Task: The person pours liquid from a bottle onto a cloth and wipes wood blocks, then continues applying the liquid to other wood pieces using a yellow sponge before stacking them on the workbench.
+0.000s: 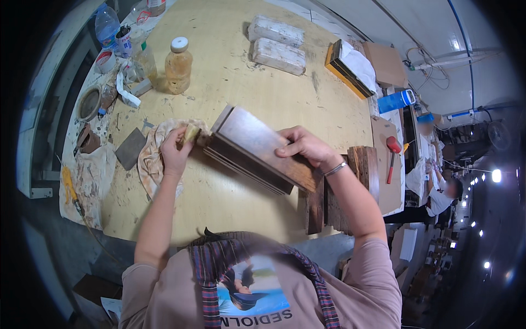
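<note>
My right hand (308, 147) grips a dark brown wooden board (253, 131) near its right end, thumb on the glossy upper face. The board is tilted, and several more dark boards (246, 171) show along its lower edge; whether they are held with it, I cannot tell. Close to the board's left end, my left hand (175, 152) pinches a small yellowish folded pad (190, 133), perhaps cloth or sponge. Under and beside that hand lies a stained whitish rag (152, 156). More dark wooden boards (362, 170) stand in stacks beneath and beside my right forearm.
A white-capped bottle of amber liquid (178, 67) stands on the pale table (230, 71). Two wrapped white blocks (278, 56) lie at the back. Right of them are a yellow-black box (350, 71) and a red mallet (392, 153). A yellow-handled tool (69, 183) sits far left. Another person (438, 197) is at the right.
</note>
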Motion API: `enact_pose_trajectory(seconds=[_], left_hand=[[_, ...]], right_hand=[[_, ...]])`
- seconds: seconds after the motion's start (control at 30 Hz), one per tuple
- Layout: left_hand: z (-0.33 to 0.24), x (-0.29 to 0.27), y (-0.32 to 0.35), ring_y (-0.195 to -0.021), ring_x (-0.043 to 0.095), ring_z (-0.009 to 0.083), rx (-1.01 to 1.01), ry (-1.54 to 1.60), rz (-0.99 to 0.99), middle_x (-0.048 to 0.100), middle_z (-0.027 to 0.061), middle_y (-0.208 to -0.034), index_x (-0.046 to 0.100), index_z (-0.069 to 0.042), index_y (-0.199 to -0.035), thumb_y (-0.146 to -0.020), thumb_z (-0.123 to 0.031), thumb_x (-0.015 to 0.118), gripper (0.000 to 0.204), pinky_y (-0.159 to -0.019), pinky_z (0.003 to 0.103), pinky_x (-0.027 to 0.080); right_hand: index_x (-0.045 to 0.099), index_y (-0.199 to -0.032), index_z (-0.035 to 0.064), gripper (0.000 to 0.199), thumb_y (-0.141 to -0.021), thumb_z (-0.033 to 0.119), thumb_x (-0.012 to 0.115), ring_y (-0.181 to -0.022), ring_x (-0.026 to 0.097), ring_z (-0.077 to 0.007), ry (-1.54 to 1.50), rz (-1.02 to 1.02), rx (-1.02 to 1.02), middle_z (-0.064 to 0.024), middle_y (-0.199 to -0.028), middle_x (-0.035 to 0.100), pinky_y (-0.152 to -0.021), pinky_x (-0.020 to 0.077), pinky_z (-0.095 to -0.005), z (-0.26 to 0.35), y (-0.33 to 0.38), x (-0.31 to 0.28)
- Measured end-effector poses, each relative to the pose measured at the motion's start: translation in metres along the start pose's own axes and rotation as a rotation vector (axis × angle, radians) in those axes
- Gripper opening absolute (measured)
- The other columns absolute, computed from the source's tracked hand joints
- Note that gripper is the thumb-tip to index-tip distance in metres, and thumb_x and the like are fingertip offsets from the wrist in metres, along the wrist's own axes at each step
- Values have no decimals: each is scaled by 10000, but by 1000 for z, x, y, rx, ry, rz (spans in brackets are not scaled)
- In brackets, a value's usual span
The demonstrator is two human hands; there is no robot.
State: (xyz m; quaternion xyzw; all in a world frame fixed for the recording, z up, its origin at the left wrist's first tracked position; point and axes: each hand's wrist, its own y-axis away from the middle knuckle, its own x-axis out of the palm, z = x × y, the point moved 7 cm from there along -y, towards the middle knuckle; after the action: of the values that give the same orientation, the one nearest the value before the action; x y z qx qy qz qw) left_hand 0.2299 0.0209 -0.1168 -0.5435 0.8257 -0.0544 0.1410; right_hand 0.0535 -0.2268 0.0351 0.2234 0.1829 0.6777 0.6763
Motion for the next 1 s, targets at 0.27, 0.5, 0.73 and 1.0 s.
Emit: enact_pose_trajectory(seconds=[0.27, 0.5, 0.73, 1.0], left_hand=[[-79, 3, 72, -1081, 620, 235, -470, 953, 121, 618, 167, -1226, 543, 87, -1253, -861, -68, 526, 422, -977, 321, 480], [-75, 86, 147, -1295, 477, 259, -771, 1061, 510, 513, 150, -1381, 423, -11, -1413, -827, -188, 607, 639, -1118, 439, 349], [-49, 80, 130, -1272, 508, 278, -776, 1359, 427, 553, 128, -1360, 474, -41, -1381, -873, -201, 589, 544, -1079, 503, 376], [-78, 49, 104, -1335, 450, 298, -691, 1269, 437, 483, 172, -1442, 437, 24, -1403, -889, -293, 508, 608, -1132, 514, 310]], right_hand=[[527, -1393, 53, 687, -923, 552, 566, -1277, 478, -248, 266, -139, -65, -159, -1381, 537, -1087, 335, -362, -58, -19, -25], [444, -1431, 1, 835, -969, 686, 321, -1291, 473, -209, 69, -19, 291, -142, -1441, 475, -1096, 359, -339, -117, -2, -14], [400, -1453, -11, 757, -1013, 601, 329, -1291, 480, -203, -281, -92, -23, -150, -1448, 465, -1078, 391, -321, -139, 8, 55], [581, -1005, 47, 481, -978, 522, 508, -843, 551, -105, -169, -580, -138, -38, -933, 602, -739, 471, -301, -140, 18, 75]])
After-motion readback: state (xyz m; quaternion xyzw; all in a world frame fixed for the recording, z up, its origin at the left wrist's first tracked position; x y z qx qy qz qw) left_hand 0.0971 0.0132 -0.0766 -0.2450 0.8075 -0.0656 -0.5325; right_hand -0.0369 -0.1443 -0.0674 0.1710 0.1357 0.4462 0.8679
